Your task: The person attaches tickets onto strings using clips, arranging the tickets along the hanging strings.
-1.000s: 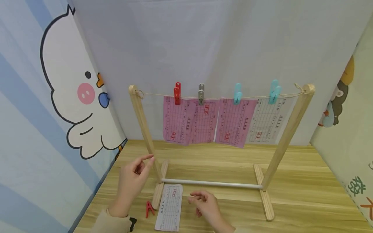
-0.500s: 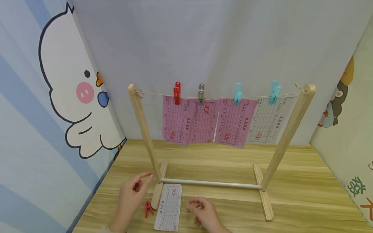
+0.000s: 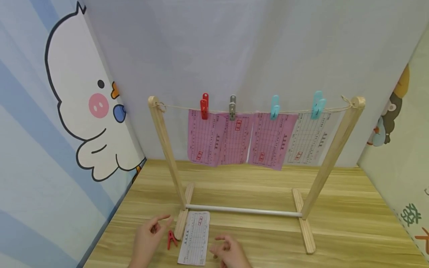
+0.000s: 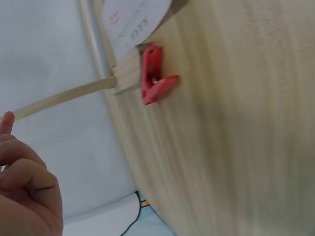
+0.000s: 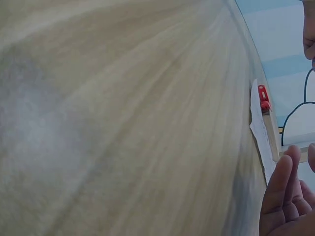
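A small wooden drying rack stands on the wooden table, with a string between its posts. Four paper slips hang from it: three pink slips and one white slip, held by a red peg, a grey peg and two blue pegs. A loose red peg and a white slip lie by the rack's left foot. My left hand hovers empty just left of the loose peg. My right hand, fingers loosely curled, holds nothing right of the slip.
Cartoon-printed panels close in the left and right sides, and a plain white backdrop stands behind the rack. A white crossbar joins the rack's two feet low over the table.
Both hands have dropped toward the near table edge; the left hand came down from beside the rack's left post to beside the loose red peg. Nothing else moved.
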A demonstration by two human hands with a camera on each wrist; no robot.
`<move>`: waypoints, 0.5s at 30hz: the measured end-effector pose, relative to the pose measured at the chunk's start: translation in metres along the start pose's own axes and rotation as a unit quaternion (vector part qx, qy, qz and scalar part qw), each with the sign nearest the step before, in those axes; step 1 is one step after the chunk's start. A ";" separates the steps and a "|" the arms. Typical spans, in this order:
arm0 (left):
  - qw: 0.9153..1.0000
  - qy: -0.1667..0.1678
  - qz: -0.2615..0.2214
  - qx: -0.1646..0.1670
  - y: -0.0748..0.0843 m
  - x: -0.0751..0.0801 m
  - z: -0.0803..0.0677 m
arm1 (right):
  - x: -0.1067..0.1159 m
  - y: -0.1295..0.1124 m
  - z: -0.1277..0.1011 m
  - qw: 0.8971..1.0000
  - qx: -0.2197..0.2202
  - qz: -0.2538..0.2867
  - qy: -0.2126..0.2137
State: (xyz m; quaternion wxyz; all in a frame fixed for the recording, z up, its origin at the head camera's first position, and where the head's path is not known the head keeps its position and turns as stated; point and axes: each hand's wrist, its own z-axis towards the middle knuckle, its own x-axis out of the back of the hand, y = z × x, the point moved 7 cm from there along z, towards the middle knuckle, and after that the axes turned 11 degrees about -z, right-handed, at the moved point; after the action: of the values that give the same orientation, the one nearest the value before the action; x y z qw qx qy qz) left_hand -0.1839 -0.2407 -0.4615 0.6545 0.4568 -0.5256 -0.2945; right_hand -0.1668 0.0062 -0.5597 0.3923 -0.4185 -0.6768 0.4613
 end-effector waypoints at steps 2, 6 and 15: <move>1.000 -0.003 0.004 0.005 -0.008 -0.002 -0.001 | -0.001 0.001 0.000 1.000 0.008 -0.005 -0.002; 0.999 -0.017 0.007 0.036 -0.024 -0.005 -0.002 | -0.004 0.001 0.001 1.000 0.021 -0.016 -0.005; 0.991 -0.001 0.004 0.132 -0.061 -0.004 -0.009 | -0.012 0.011 0.004 0.999 0.012 -0.029 -0.005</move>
State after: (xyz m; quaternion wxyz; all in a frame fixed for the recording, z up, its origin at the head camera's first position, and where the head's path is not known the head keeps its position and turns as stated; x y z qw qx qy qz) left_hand -0.1704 -0.2594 -0.5186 0.5892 0.5368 -0.5623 -0.2201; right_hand -0.1639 -0.0033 -0.5731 0.4075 -0.3916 -0.6849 0.4600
